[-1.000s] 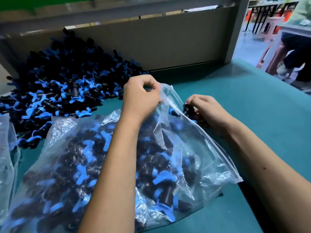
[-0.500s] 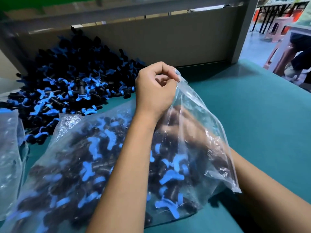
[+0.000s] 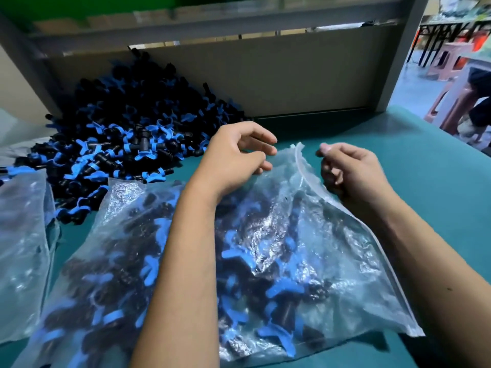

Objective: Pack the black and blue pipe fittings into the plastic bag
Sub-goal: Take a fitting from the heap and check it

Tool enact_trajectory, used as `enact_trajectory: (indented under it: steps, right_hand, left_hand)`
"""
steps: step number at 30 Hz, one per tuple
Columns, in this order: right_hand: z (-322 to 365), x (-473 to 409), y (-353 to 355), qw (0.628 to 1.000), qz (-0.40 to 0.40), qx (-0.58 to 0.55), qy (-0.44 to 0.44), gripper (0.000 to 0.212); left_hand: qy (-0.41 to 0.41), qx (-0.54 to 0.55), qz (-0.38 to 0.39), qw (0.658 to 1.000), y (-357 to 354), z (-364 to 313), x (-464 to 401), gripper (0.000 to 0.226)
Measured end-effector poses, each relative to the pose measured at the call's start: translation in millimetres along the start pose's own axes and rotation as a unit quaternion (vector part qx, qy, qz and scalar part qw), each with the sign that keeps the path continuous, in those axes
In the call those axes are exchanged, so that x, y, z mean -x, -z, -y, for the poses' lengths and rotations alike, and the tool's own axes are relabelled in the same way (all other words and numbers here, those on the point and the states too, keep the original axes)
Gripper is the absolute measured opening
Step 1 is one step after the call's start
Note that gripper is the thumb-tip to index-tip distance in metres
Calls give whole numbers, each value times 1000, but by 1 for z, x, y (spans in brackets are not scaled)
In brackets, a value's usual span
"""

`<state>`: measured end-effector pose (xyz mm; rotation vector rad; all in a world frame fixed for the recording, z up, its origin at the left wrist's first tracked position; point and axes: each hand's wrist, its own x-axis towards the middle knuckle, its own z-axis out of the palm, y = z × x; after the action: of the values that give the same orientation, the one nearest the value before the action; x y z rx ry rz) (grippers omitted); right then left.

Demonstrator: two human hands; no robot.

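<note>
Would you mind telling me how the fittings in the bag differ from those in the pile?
The bagged fittings lie close, under crinkled clear plastic bag; the pile lies bare, farther back against the board. The pile is heaped high, the bagged ones spread flatter. Both are black with blue parts.

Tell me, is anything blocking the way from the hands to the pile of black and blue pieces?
Nothing visible does. The left hand hovers over the top of the plastic bag, and only bare green table lies between it and the pile of fittings. The right hand is farther away, beside the bag's mouth.
</note>
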<state>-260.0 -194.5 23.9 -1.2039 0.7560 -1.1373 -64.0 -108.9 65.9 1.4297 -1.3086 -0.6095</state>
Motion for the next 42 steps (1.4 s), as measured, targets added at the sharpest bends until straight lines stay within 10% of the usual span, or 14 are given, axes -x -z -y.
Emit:
enact_trajectory:
  steps: [4, 9, 15, 22, 35, 42]
  right_hand:
    - [22, -6, -18, 993, -46, 57, 92, 27]
    - [38, -18, -95, 944, 104, 240, 199, 21]
    - [6, -40, -213, 699, 356, 580, 222, 16]
    - [-53, -75, -275, 518, 474, 691, 170, 79]
    - [-87, -75, -315, 611, 454, 624, 178, 46]
    - [-74, -88, -279, 542, 386, 733, 138, 26]
  left_hand:
    - [40, -117, -112, 986, 31, 18, -2, 35]
    - [173, -221, -284, 917, 82, 40, 13, 36]
    - [271, -221, -345, 871, 119, 50, 31, 30]
    - [375, -199, -373, 825, 140, 67, 42, 32]
    - [405, -186, -331, 832, 140, 80, 39, 28]
    - [410, -168, -313, 840, 138, 80, 40, 44]
